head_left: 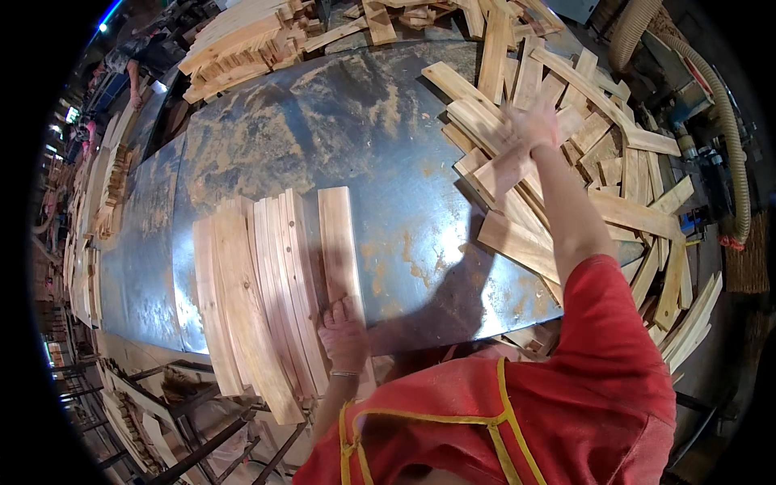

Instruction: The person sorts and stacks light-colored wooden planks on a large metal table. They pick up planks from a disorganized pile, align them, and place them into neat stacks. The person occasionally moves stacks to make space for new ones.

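My left hand (346,335) is closed over the near part of a pale wooden board (336,234) on the metal tabletop. Just left of that board, several narrow boards (283,259) stand close together beside wider flat boards (234,283), whose near ends reach past the table edge. At the right, my right arm stretches out over a jumbled pile of boards (517,242). My right hand (535,128) is smeared by motion there, so its fingers cannot be made out. A short blurred board (505,168) lies slantwise under or against it.
The dusty metal table (396,178) spreads between row and pile. More boards (242,40) are stacked at the far edge. A ribbed hose (731,145) hangs at the right. Metal bars (210,444) stand below the near left edge. Another person's arm (133,81) shows far left.
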The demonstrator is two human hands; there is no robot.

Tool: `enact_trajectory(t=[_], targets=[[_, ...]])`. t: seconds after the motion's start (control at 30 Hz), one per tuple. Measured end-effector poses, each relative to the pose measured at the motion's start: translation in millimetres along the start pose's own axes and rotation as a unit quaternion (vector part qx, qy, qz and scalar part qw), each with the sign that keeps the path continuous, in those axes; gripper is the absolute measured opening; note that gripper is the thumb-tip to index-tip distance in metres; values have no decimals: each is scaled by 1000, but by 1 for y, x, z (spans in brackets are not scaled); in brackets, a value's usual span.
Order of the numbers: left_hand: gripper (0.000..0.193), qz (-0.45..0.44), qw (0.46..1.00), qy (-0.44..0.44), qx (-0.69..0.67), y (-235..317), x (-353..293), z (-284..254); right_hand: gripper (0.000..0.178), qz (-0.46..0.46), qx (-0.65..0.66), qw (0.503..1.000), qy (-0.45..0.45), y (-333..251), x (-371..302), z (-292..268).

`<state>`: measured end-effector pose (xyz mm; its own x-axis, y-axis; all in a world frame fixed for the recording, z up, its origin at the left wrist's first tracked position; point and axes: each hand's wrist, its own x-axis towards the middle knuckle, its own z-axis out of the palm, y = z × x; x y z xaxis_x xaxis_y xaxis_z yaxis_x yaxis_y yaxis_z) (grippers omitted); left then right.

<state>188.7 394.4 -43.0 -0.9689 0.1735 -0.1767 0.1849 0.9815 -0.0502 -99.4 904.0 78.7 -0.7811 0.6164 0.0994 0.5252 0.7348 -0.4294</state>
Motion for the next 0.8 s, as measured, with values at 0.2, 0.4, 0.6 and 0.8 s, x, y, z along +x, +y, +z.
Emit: enact_trajectory(t=[0.2,0.4,0.6,0.8], targets=[[59,53,998,-2,33,-21,0,-39,95,123,-74,989,27,91,-93,46],[66,-30,995,81,-50,-83,-16,-29,85,47,406,910,-71,90,-204,66],[53,19,977,157,-143,-102,-21,-16,65,74,439,797,-408,-66,-437,74],[71,82,983,135,-98,-98,-22,-17,72,-122,339,780,-512,-104,-489,123]])
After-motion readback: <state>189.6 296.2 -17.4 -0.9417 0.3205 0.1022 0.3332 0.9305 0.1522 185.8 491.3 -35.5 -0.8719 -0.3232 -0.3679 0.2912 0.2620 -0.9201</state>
